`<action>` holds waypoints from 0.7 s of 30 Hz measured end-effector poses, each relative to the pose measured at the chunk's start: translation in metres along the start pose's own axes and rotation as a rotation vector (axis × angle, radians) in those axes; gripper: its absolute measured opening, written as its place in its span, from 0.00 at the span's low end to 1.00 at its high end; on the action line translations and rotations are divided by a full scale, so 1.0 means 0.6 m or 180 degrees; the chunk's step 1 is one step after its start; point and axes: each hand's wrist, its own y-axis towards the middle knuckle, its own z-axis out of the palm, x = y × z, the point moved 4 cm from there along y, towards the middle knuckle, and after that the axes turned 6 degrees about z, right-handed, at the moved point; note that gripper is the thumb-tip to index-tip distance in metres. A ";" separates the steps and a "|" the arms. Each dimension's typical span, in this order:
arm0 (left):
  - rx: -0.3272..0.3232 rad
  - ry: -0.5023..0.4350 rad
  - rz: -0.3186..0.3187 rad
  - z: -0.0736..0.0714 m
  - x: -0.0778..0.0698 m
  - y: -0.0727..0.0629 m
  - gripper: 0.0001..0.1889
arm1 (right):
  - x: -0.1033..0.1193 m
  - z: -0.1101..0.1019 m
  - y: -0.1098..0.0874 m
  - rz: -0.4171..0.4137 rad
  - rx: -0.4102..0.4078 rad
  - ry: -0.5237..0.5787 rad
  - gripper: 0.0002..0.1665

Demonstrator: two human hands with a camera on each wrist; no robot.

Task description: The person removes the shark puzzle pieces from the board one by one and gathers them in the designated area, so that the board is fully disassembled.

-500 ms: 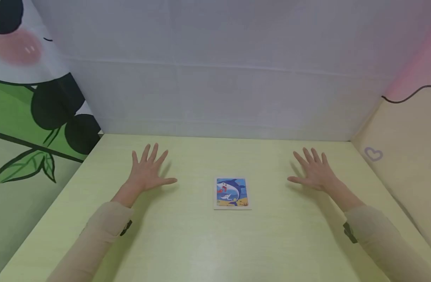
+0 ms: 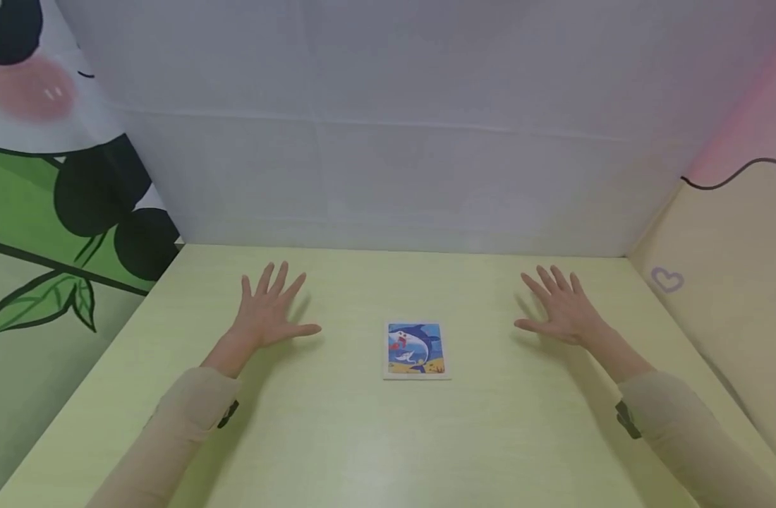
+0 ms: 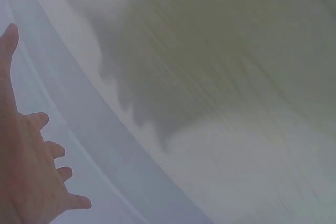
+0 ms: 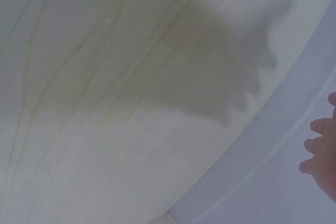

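Note:
A small picture puzzle or card (image 2: 417, 350) with a white border lies flat on the table, showing a blue shark-like fish over a sandy seabed. To its left, my left hand (image 2: 264, 314) is held over the table with fingers spread and palm down. My right hand (image 2: 564, 314) mirrors it on the other side, fingers also spread. Neither hand touches the picture. In the left wrist view the left hand (image 3: 31, 166) shows at the left edge, with its shadow on the tabletop. Part of the right hand (image 4: 325, 150) appears at the right edge of its wrist view.
The pale yellow table (image 2: 362, 444) ends at a grey-white cloth wall (image 2: 388, 183) behind. A panel with a cartoon drawing (image 2: 102, 190) stands at the left. On the right is a beige and pink panel (image 2: 737, 247) with a small heart drawn on it.
Both hands keep their spread pose. The right hand has shifted very slightly left, and the whole head view has moved a little. The picture lies where it was.

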 end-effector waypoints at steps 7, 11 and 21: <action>-0.0011 -0.0186 0.0118 -0.003 -0.015 0.000 0.53 | 0.007 0.001 0.007 -0.0070 -0.0002 0.0091 0.51; 0.0016 -0.0243 0.0189 -0.002 -0.021 0.000 0.53 | 0.018 0.003 0.011 -0.0145 0.0011 0.0223 0.51; 0.0015 -0.0622 0.0422 -0.005 -0.053 0.006 0.52 | 0.056 0.004 0.024 -0.0271 0.0137 0.0564 0.50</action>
